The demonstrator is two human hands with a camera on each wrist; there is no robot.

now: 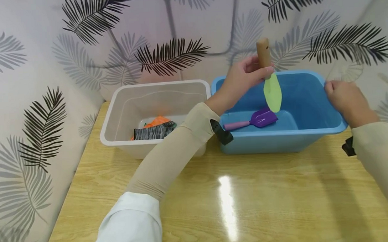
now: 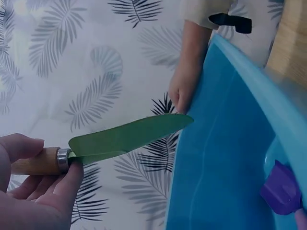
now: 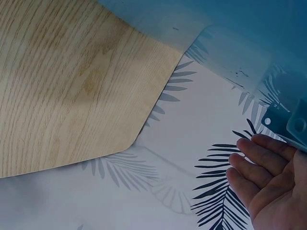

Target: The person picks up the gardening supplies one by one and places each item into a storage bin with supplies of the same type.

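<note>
My left hand [image 1: 237, 78] holds a garden trowel [image 1: 272, 94] by its wooden handle, raised over the blue bin [image 1: 278, 133]. The trowel's pale green blade points down into the bin in the head view. In the left wrist view, thumb and fingers pinch the handle near its metal collar. A purple hand scoop [image 1: 263, 117] with a pink-purple handle lies on the bin's floor. At the bin's right end, my right hand [image 1: 348, 99] grips the rim, thumb at the top edge. Its loosely bent fingers [image 3: 259, 163] show below the rim in the right wrist view.
Left of the blue bin stands a beige bin [image 1: 159, 140] holding a grey-black knitted item [image 1: 154, 131] and something orange [image 1: 158, 120]. Both sit on a wooden table [image 1: 264, 197] against a leaf-patterned cloth [image 1: 184, 28]. The table's corner [image 3: 129, 146] shows below the blue bin.
</note>
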